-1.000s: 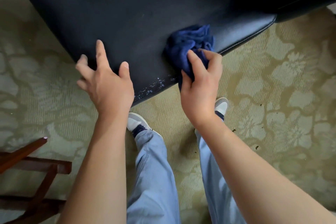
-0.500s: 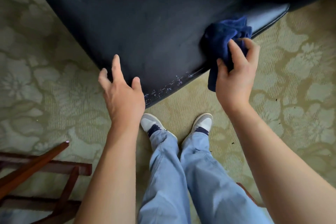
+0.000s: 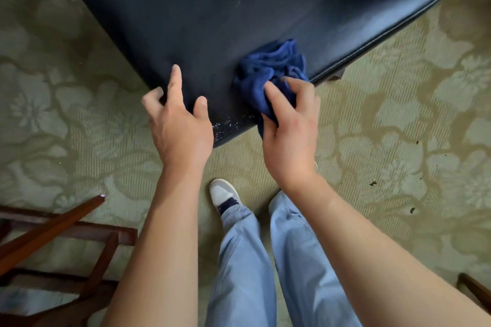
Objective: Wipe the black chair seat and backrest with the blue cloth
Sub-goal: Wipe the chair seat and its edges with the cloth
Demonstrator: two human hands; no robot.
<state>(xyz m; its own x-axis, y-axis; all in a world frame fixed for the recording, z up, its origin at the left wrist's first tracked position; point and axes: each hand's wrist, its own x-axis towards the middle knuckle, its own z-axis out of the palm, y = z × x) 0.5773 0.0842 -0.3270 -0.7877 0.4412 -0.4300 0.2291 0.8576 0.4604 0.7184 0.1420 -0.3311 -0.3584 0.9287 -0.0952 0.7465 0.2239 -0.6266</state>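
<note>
black chair seat point(image 3: 239, 8) under right hand point(image 3: 289, 135)

No legible text, labels, brand marks, numbers or signs appear on any surface in view.
</note>
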